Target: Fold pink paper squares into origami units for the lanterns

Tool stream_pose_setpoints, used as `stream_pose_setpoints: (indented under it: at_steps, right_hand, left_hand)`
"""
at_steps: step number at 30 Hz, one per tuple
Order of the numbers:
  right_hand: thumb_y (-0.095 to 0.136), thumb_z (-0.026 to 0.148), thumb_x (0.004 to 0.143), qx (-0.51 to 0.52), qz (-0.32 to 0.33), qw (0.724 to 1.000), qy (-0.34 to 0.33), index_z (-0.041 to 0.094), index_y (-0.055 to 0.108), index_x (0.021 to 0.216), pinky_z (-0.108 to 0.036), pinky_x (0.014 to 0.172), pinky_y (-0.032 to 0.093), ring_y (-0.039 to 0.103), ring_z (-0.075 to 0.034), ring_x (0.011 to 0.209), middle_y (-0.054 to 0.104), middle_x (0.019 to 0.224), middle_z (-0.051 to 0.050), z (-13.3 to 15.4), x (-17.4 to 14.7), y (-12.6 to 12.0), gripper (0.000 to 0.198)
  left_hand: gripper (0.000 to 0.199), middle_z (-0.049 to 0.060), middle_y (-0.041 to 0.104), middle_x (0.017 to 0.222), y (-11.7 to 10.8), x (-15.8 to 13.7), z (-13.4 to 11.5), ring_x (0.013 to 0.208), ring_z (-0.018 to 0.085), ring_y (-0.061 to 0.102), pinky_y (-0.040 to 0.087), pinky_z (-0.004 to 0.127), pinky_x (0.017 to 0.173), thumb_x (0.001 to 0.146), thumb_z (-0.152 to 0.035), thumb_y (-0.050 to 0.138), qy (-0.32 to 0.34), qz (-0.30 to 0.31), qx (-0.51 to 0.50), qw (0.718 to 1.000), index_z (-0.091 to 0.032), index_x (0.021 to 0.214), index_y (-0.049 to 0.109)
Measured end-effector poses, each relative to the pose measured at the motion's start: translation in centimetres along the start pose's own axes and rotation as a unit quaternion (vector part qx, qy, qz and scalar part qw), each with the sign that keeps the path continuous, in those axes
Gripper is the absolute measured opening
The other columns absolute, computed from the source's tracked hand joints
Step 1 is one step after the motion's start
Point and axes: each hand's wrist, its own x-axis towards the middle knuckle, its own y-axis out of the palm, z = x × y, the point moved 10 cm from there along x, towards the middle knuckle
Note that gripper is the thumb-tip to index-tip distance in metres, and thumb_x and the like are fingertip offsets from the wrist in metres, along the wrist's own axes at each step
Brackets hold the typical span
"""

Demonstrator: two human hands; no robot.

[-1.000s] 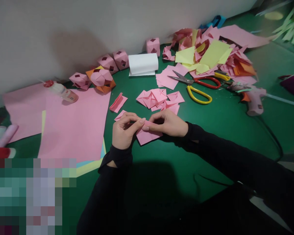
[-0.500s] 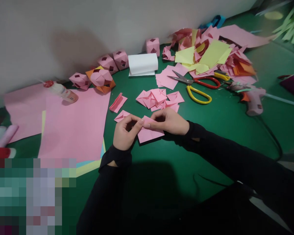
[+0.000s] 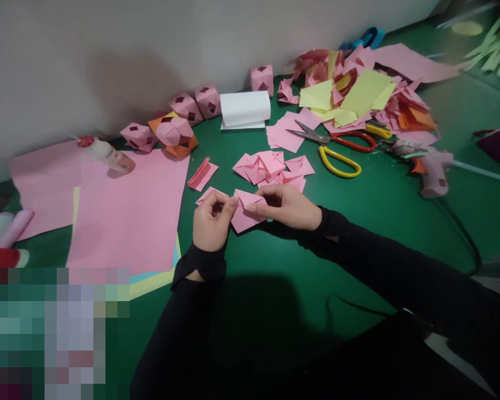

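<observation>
- One pink piece is held between two hands over the green table; whether the table is touched by it cannot be told.
- Its far left corner is pinched by the left hand, thumb uppermost.
- Its right side is gripped by the right hand, with the thumb laid flat on the face.
- Compared with half a second ago, the fingertips have been drawn slightly apart and the piece has been shifted a little away from the wearer; more of a folded flap along its far edge is now exposed. By this, the crease is judged to be formed, though its firmness cannot be seen.
- Just beyond the piece, a pile of small folded papers is laid.
- Left of the piece, a large pink sheet is spread, with a bottle set on it.
- Beyond the piece and to its right, scissors are left spread.
- Farther right of the piece, a glue gun is laid.
</observation>
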Motion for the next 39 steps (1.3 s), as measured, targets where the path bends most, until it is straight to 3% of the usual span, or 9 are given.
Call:
stream_pose_setpoints:
  at_steps: [5,11,19,24,29,34,39]
  right_hand:
    - [0.073,0.047,0.075,0.038,-0.003,0.999,-0.007,0.014,0.063,0.073,-0.026,0.058,0.041,0.051,-0.012,0.062,0.057,0.065,0.0,-0.1,0.2,-0.2,0.034]
    - [0.072,0.048,0.076,0.027,0.032,0.999,-0.003,0.015,0.06,0.066,-0.025,0.055,0.037,0.047,-0.01,0.057,0.055,0.061,0.001,0.0,0.1,0.2,0.036]
    - [0.077,0.044,0.073,0.028,0.037,0.999,0.005,0.015,0.059,0.069,-0.026,0.056,0.044,0.055,-0.012,0.061,0.055,0.064,0.001,-0.4,0.1,0.5,0.034]
    - [0.075,0.046,0.075,0.118,-0.018,0.993,0.007,0.015,0.061,0.076,-0.027,0.057,0.046,0.057,-0.012,0.059,0.059,0.065,0.001,-0.7,0.3,-0.5,0.035]
    - [0.075,0.045,0.076,0.139,-0.051,0.989,-0.001,0.014,0.061,0.075,-0.024,0.052,0.038,0.047,-0.008,0.055,0.053,0.062,0.003,-0.6,0.3,-1.2,0.034]
    - [0.079,0.046,0.071,0.141,-0.03,0.989,0.011,0.014,0.062,0.076,-0.024,0.054,0.046,0.053,-0.009,0.058,0.059,0.065,0.001,-0.5,0.3,-0.5,0.036]
    - [0.08,0.046,0.068,0.134,-0.025,0.99,0.025,0.014,0.062,0.074,-0.023,0.054,0.05,0.058,-0.009,0.054,0.062,0.062,0.001,-0.9,0.3,-0.1,0.037]
  left_hand:
    - [0.032,-0.003,0.051,0.059,0.1,0.0,-0.2,0.052,0.01,0.042,0.033,0.024,0.049,0.081,-0.045,0.067,-0.01,0.003,-0.004,1.0,-0.019,0.065,0.058]
    - [0.027,-0.001,0.061,0.065,1.3,-0.2,-0.4,0.057,0.011,0.05,0.039,0.024,0.052,0.077,-0.045,0.071,-0.03,0.052,-0.039,0.997,-0.019,0.072,0.065]
    - [0.026,-0.002,0.054,0.064,-0.5,0.1,0.4,0.059,0.011,0.047,0.04,0.024,0.057,0.079,-0.04,0.07,-0.056,-0.028,-0.086,0.994,-0.02,0.066,0.059]
    - [0.026,-0.003,0.055,0.059,0.6,0.0,0.3,0.051,0.01,0.052,0.04,0.024,0.051,0.077,-0.041,0.072,-0.064,0.036,-0.075,0.995,-0.02,0.068,0.06]
    - [0.023,-0.002,0.062,0.062,1.9,-0.3,0.0,0.051,0.01,0.05,0.038,0.023,0.047,0.074,-0.04,0.075,-0.035,0.092,-0.022,0.995,-0.018,0.075,0.069]
    - [0.03,-0.005,0.05,0.051,1.0,-0.2,0.6,0.044,0.009,0.05,0.04,0.021,0.042,0.072,-0.041,0.076,-0.059,0.04,-0.067,0.995,-0.018,0.061,0.061]
    - [0.027,-0.002,0.061,0.06,0.3,-0.3,0.3,0.048,0.009,0.055,0.049,0.021,0.046,0.073,-0.041,0.073,-0.075,0.004,-0.112,0.991,-0.016,0.07,0.066]
